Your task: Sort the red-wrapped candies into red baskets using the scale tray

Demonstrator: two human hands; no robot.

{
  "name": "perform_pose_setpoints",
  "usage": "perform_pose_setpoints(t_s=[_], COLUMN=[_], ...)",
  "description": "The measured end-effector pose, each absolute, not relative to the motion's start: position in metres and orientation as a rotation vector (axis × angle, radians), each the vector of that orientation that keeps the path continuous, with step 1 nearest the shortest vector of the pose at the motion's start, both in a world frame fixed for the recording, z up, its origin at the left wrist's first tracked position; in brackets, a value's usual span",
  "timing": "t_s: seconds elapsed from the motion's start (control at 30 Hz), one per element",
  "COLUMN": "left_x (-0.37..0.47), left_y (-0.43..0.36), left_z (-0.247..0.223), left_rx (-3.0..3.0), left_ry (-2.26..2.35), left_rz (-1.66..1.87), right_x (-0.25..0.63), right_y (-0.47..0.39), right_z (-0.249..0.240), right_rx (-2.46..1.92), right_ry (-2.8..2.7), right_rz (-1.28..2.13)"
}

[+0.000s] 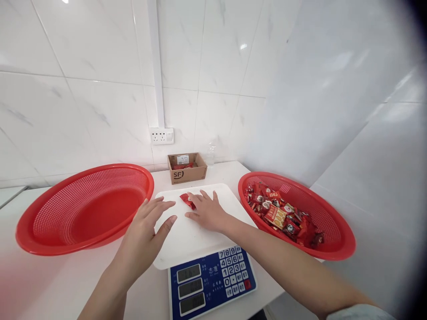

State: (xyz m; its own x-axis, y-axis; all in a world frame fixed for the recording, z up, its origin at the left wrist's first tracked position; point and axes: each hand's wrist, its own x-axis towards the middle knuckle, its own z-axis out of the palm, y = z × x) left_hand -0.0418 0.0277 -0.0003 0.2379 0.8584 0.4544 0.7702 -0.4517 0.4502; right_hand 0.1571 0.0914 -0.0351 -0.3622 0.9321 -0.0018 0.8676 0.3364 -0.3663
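On the white scale tray (187,246) lies a small red wrapped packet (185,201). My right hand (210,213) reaches over the tray with its fingers spread. Its fingertips are at the packet and cover part of it; whether they press on it is hard to see. My left hand (145,226) hovers at the tray's left edge, fingers and thumb apart, holding nothing. Below the tray, the scale's blue panel (213,278) has a number keypad and three displays, too faint to read surely.
A red plastic basket (83,249) with nothing visible inside stands at left. At right, another red basket (343,240) holds several wrapped snacks (278,217). Behind the scale are a small cardboard box (189,174) with red packets inside and a clear plastic item (211,153) by the wall.
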Motion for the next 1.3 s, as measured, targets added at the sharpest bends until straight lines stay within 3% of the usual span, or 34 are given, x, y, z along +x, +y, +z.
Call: perform_pose_setpoints(t_s=[0.53,1.0,1.17,1.3], left_x=[-0.037,-0.026,-0.019,-0.014], left_y=[0.032,0.028,0.026,0.018], left_z=[-0.007,-0.012,-0.01,-0.006], left_rx=[2.392,2.43,2.141,1.92], left_ry=[1.529,1.445,1.424,1.128], left_rz=[0.841,0.726,0.801,0.826], right_x=[0.182,0.188,0.169,0.164], right_y=[0.086,0.061,0.029,0.001], right_z=[-0.01,-0.029,-0.014,-0.001], right_rx=[-1.485,-1.508,-1.165,-1.007], right_ry=[-1.859,-1.95,-1.973,-1.902], right_rz=[0.517,0.581,0.654,0.785])
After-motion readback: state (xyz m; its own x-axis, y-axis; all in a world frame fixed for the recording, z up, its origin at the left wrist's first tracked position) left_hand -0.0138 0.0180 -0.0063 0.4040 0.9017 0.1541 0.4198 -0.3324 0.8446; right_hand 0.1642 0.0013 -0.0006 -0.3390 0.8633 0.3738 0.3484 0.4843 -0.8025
